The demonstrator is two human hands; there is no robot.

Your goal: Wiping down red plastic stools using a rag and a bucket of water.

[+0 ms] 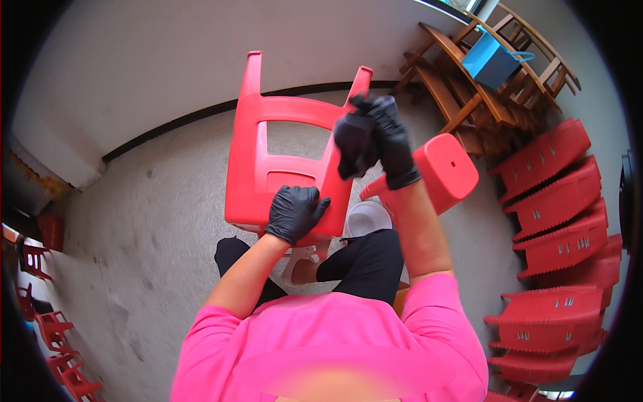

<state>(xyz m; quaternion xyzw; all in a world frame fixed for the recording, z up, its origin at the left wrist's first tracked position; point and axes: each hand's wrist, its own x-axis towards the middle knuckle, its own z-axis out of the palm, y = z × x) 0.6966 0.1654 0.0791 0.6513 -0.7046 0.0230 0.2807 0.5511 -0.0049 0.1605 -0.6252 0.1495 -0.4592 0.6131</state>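
Observation:
A red plastic stool point(289, 108) is tipped over in front of my knees, its legs pointing away toward the wall. My left hand point(296, 213), in a black glove, is closed on the stool near its seat end, fingers curled by a recessed panel. My right hand point(394, 143), also black-gloved, grips a dark cloth point(356, 145) beside the stool's right leg; both are blurred. Just behind my right forearm is a second red stool point(449, 173), partly covered by the arm. A white plastic tub point(369, 218) sits on the floor by my right knee.
Stacks of red stools point(557, 216) line the right side. Wooden tables and benches point(467, 95) are piled at the far right, with a blue basket point(490, 58) on them. Ahead runs a white wall point(166, 60). More red chairs point(55, 326) stand at the far left.

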